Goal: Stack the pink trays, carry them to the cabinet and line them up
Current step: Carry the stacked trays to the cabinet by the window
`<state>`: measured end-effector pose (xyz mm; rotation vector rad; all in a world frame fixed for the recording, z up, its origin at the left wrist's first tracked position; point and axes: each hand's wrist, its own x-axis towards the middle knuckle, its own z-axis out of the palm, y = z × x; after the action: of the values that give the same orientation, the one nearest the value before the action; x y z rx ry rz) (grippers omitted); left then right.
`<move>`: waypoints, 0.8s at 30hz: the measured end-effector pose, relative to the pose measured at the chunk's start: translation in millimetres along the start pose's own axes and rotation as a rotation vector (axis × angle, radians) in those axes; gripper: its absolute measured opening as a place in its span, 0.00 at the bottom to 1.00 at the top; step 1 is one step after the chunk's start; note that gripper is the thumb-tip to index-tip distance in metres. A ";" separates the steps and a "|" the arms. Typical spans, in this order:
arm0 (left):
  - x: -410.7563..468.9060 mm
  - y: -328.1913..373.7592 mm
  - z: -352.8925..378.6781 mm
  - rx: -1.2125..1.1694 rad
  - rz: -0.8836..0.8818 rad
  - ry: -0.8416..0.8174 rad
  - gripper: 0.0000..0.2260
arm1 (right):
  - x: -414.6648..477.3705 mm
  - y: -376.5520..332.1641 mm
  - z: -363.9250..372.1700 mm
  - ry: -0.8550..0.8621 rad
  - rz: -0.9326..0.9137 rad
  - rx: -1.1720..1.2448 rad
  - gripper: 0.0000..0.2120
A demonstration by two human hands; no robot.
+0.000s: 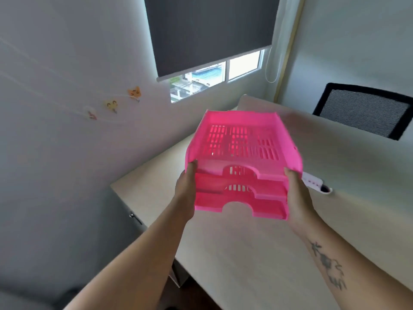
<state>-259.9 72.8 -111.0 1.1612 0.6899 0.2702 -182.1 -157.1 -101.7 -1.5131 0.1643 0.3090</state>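
Three pink trays [242, 166] sit nested in one stack, held up in the air over the pale desk [245, 253] and clear of its top. The left hand [186, 193] grips the stack's left side, thumb hooked over the top tray's rim and the other fingers hidden behind the side wall; the right hand [298, 193] clasps the right side in the same way, thumb on the rim, so both hands are clamped on the trays. The top tray is empty: its slotted floor shows bare, and its side walls rise toward the far end. The two lower trays show only their front lips, each with a rounded notch in the middle, stepped out toward the camera; what lies inside them cannot be seen. A tattoo [328, 265] marks the right forearm. A white power strip [315, 182] lies on the desk just right of the stack. A black chair [364, 110] stands at the desk's far right, under a grey blind [212, 34]. Three stickers [111, 105] dot the left wall.
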 end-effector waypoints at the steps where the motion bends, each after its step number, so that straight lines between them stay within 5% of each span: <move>1: -10.7 0.0 -8.5 -0.024 0.016 0.044 0.25 | -1.0 -2.7 6.9 -0.046 -0.008 -0.010 0.32; 9: -122.1 19.9 -120.2 -0.155 0.114 0.474 0.31 | -65.9 1.2 100.9 -0.415 0.012 -0.095 0.29; 13: -184.3 24.9 -192.6 -0.227 0.216 0.667 0.21 | -123.0 13.0 162.7 -0.657 -0.012 -0.126 0.26; 18: -271.8 27.7 -268.0 -0.230 0.314 0.807 0.31 | -203.3 30.2 232.1 -0.906 -0.021 -0.101 0.20; 24: -370.6 21.4 -357.5 -0.308 0.419 0.959 0.24 | -317.0 63.3 302.9 -1.106 -0.090 -0.083 0.17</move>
<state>-764.3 150.9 -38.7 0.8256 1.1730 1.2948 -528.0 115.1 -51.1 -1.2344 -0.7952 1.0313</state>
